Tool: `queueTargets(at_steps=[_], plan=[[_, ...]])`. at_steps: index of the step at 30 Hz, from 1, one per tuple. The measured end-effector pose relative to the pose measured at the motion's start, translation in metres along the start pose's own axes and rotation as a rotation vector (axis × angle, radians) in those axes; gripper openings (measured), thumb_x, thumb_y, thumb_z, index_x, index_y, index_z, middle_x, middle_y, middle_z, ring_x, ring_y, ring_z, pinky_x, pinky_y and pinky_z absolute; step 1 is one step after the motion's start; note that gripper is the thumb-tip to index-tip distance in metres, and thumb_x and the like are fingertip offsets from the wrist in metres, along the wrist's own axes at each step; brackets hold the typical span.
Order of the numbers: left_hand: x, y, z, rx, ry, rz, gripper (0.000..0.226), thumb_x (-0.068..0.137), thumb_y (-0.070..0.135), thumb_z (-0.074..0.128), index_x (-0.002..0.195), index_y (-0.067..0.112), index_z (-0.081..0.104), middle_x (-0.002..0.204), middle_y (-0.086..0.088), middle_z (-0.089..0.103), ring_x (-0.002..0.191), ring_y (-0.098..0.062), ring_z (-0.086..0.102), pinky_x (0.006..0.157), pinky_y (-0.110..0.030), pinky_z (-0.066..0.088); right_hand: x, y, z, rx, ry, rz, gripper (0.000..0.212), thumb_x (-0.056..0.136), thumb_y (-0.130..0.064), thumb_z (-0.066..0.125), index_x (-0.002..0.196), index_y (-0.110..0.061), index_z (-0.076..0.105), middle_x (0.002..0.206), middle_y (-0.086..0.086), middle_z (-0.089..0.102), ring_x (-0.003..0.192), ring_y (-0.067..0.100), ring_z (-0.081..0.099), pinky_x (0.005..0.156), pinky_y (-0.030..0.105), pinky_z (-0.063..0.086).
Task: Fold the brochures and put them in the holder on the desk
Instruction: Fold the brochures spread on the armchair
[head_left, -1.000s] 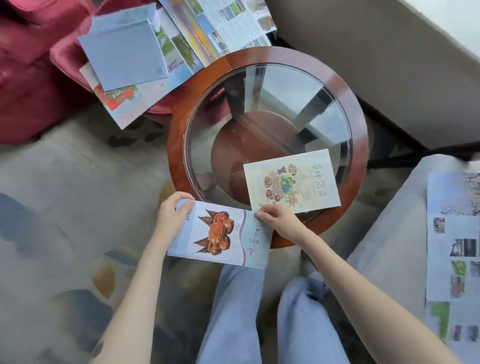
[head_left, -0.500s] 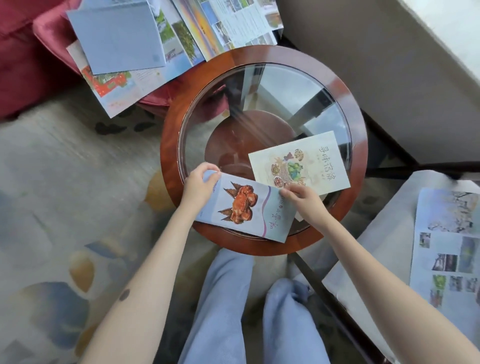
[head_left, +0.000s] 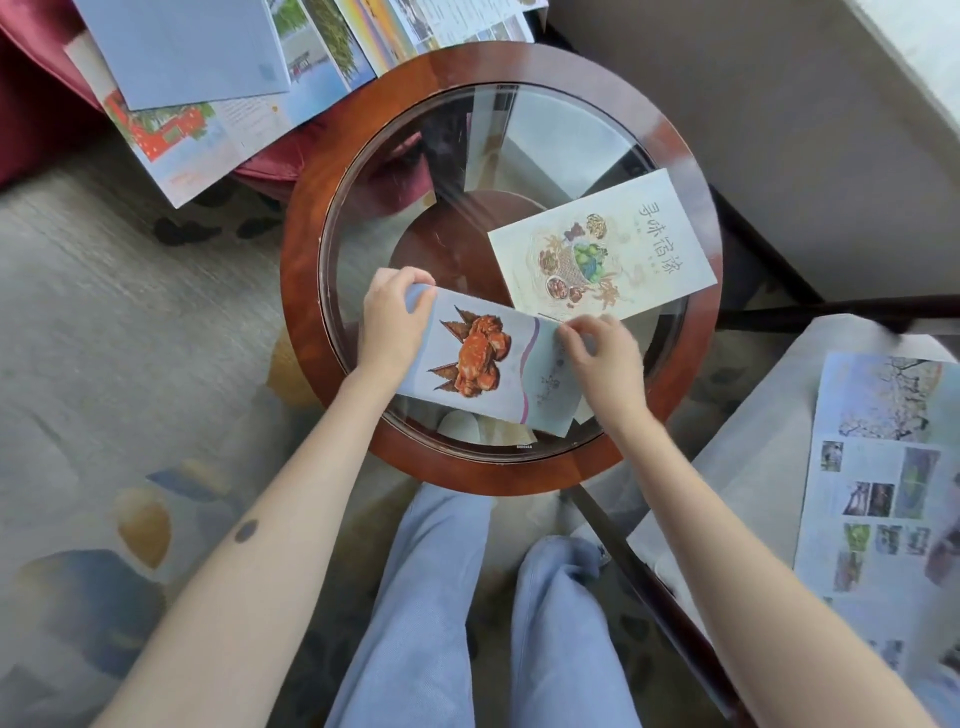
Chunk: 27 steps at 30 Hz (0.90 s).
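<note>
**Crab brochure held at both ends over the round bench**

The crab brochure (head_left: 483, 364) sits across the near half of the round, glass-topped bench (head_left: 306, 249). Whether it rests on the glass or is held just above it is unclear. The left hand (head_left: 392, 325) has its grip closed on the brochure's left end, fingers curled over the far corner. The right hand (head_left: 605, 358) pinches the right end between thumb and fingertips.

Just beyond, to the right, a second brochure (head_left: 602, 249) with a basket picture lies flat on the glass. A pile of open brochures (head_left: 208, 78) lies on a red cushion (head_left: 31, 104) at the far left. More printed sheets (head_left: 878, 467) lie on a pale seat at the right. The person's knees in pale blue trousers (head_left: 431, 597) are nearest, over a patterned rug (head_left: 104, 364).
</note>
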<state>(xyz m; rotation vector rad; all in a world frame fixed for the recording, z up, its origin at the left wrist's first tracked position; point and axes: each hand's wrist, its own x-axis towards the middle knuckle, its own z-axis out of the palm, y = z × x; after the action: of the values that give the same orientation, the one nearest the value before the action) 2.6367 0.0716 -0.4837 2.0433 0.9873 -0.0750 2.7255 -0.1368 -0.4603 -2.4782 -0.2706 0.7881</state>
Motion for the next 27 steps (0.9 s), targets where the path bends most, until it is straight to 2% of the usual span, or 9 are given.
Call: queueTargets(at_steps=[4,7,9,12,14,16,20,24,27], plan=[[-0.025,-0.001,0.012,0.23,0.004,0.104,0.027,0.091,0.007,0.046,0.115,0.011,0.059,0.123,-0.011,0.049,0.119,-0.025,0.043,0.097,-0.033,0.038,-0.043,0.01,0.03,-0.044,0.016,0.059,0.024,0.094,-0.027,0.047,0.099,-0.013,0.066,0.096,0.005,0.063,0.093,0.023,0.051,0.074,0.034,0.04],[-0.052,0.001,0.03,0.446,0.045,0.186,0.04,0.09,0.002,0.044,0.129,0.011,0.05,0.143,-0.018,0.038,0.137,-0.033,0.03,0.112,-0.046,0.025,-0.055,0.014,0.044,-0.083,0.086,0.091,0.023,0.095,-0.025,0.048,0.103,-0.014,0.065,0.101,0.004,0.065,0.095,0.023,0.051,0.082,0.036,0.043],[-0.07,0.001,0.044,0.543,0.052,0.286,0.047,0.088,0.001,0.045,0.134,0.01,0.045,0.147,-0.022,0.033,0.14,-0.037,0.025,0.114,-0.053,0.016,-0.053,0.017,0.048,-0.127,0.118,0.081,0.023,0.095,-0.025,0.048,0.106,-0.014,0.065,0.104,0.003,0.065,0.097,0.022,0.051,0.086,0.036,0.04],[-0.089,-0.004,0.061,0.693,0.039,0.389,0.051,0.087,0.011,0.04,0.139,0.011,0.042,0.148,-0.023,0.033,0.138,-0.038,0.028,0.11,-0.06,0.017,-0.043,0.02,0.048,-0.159,0.163,0.028,0.023,0.095,-0.024,0.048,0.106,-0.013,0.064,0.105,0.004,0.065,0.098,0.024,0.051,0.084,0.035,0.036],[-0.093,-0.006,0.066,0.743,0.044,0.385,0.051,0.089,0.017,0.033,0.14,0.012,0.041,0.148,-0.022,0.033,0.138,-0.038,0.029,0.109,-0.061,0.018,-0.037,0.022,0.047,-0.179,0.193,-0.033,0.022,0.095,-0.022,0.048,0.105,-0.012,0.065,0.103,0.006,0.065,0.096,0.027,0.052,0.08,0.035,0.035],[-0.09,-0.01,0.068,0.758,0.074,0.376,0.051,0.09,0.019,0.036,0.141,0.014,0.038,0.15,-0.02,0.03,0.14,-0.036,0.026,0.11,-0.059,0.014,-0.034,0.025,0.048,-0.204,0.212,-0.086,0.021,0.095,-0.02,0.048,0.104,-0.011,0.064,0.1,0.007,0.065,0.094,0.029,0.053,0.079,0.035,0.035],[-0.073,-0.022,0.059,0.688,0.207,0.222,0.049,0.094,0.019,0.038,0.143,0.018,0.032,0.153,-0.018,0.025,0.142,-0.035,0.02,0.112,-0.055,0.005,-0.034,0.031,0.049,-0.216,0.218,-0.114,0.02,0.095,-0.015,0.046,0.105,-0.009,0.063,0.099,0.008,0.065,0.093,0.029,0.052,0.078,0.036,0.033],[-0.074,-0.025,0.073,0.656,0.097,0.377,0.049,0.098,0.028,0.031,0.145,0.015,0.028,0.154,-0.017,0.024,0.143,-0.033,0.019,0.114,-0.052,0.006,-0.034,0.033,0.051,-0.245,0.197,-0.128,0.021,0.096,-0.015,0.043,0.107,-0.009,0.061,0.101,0.008,0.063,0.094,0.029,0.05,0.08,0.034,0.031],[-0.078,-0.032,0.084,0.671,0.065,0.272,0.055,0.099,0.039,0.023,0.149,0.018,0.015,0.156,-0.016,0.016,0.145,-0.032,0.014,0.114,-0.054,0.005,-0.033,0.033,0.05,-0.249,0.197,-0.127,0.021,0.096,-0.016,0.043,0.106,-0.009,0.061,0.101,0.008,0.062,0.095,0.028,0.05,0.082,0.035,0.032]])
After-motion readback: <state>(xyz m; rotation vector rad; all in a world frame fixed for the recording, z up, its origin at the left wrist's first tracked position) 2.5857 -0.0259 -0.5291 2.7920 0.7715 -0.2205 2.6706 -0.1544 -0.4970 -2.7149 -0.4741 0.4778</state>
